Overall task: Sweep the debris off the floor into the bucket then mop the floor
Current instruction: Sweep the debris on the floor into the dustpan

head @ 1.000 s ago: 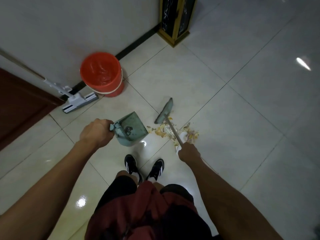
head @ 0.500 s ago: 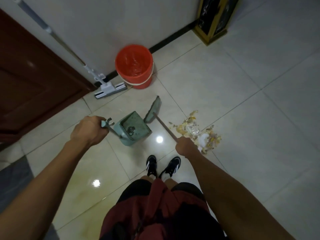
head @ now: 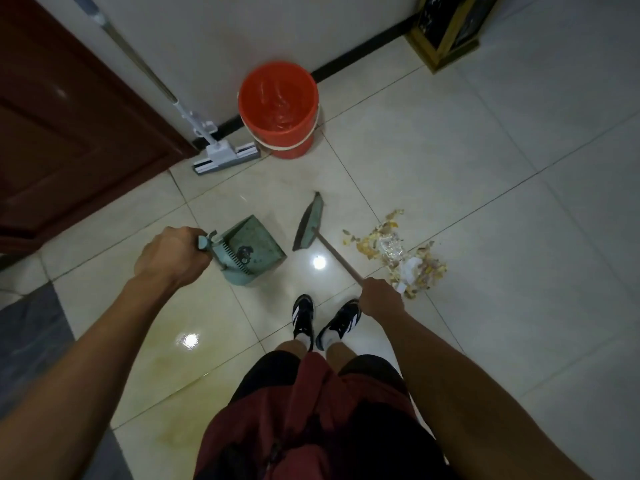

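Mop (head: 221,152) beside bucket (head: 278,109), against wall (head: 242,29)

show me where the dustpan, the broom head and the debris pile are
dustpan (head: 258,243): head view, point on the flat green pan surface.
broom head (head: 309,224): head view, point on the middle of the bristle block.
debris pile (head: 398,252): head view, point on the scraps near the pile's centre.

The scene was rather dim, with a soft, grainy look. Overhead light made two small bright glare spots on the glossy floor (head: 450,161). Shadows were weak and diffuse. The wide-angle lens bent the tile lines strongly toward the edges, and the corners were darker and less sharp.
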